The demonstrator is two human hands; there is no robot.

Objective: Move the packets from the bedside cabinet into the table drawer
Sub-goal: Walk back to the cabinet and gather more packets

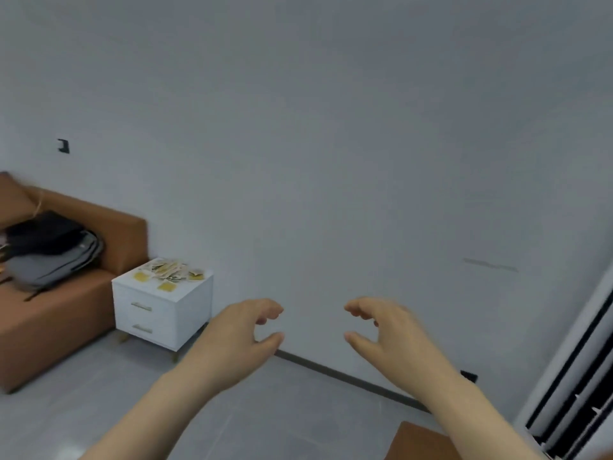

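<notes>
- Packets [167, 272] lie in a loose heap on top of the white bedside cabinet [159, 308]. Most sit toward its back edge, with two yellow ones nearer the front edge.
- The cabinet stands on the floor against the wall, just beside the arm of a brown sofa [66, 313] that carries a pile of dark bags [49, 250].
- Your left hand [238, 336] is raised in front of you and holds nothing — fingers loosely curled, thumb apart from them.
- Your right hand [391, 333] mirrors it: empty, relaxed, thumb and fingers parted.
- Both hands are well apart from the cabinet, which sits off to your left.
- Judged from this, you are at the approach step, with no packet picked up yet.
- The table drawer is not in view, so you cannot tell from here whether it is open.
- The next move calls for turning left, closing on the cabinet and reaching down to its top — thin flat packets will likely need gathering or sliding toward an edge to get fingers under them.
- Watch for loose ones slipping off the front edge as you gather.
</notes>
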